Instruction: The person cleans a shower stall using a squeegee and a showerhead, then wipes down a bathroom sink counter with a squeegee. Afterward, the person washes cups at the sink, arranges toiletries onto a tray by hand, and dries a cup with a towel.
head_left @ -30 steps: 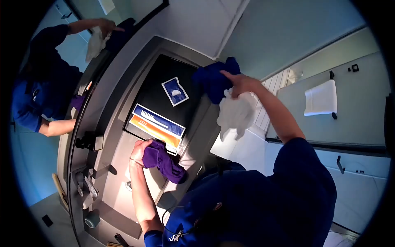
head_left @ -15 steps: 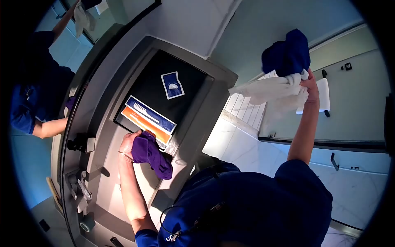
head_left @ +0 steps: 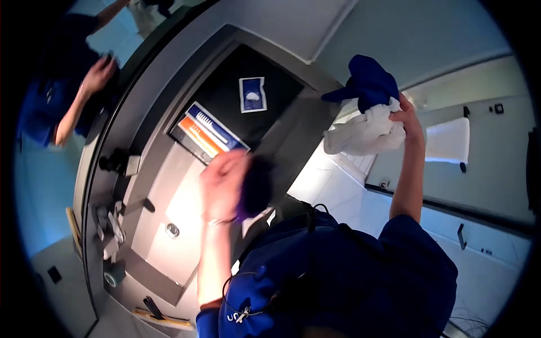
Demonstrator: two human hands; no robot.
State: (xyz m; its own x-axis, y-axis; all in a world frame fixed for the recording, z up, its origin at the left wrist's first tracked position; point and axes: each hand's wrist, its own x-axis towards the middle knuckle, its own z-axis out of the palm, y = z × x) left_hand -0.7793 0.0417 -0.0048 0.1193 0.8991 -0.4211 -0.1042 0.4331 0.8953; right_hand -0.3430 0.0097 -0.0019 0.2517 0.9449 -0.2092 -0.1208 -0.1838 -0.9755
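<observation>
My left hand (head_left: 222, 183) is smeared by motion above the near edge of the black tray (head_left: 228, 135). A dark purple cloth (head_left: 256, 188) hangs from its inner side, gripped in the fingers. Raised on the right, my right hand (head_left: 408, 121) is closed around a bunched white cloth (head_left: 366, 132) and a dark blue cloth (head_left: 372, 84), which sticks up above the white one. On the tray lie a blue packet with a toothbrush picture (head_left: 217, 125), an orange packet (head_left: 200, 137) beside it, and a small blue-and-white sachet (head_left: 253, 94).
A sink basin with a drain (head_left: 172, 230) lies below the tray, with a faucet (head_left: 115, 225) at its left. The mirror (head_left: 56, 186) runs along the left side. A white towel (head_left: 448, 141) hangs on a glass door's bar at the right.
My left hand has lifted away from the packets and moved right with the purple cloth. My right hand has shifted slightly left and down with the white and blue cloths. The view has turned a little.
</observation>
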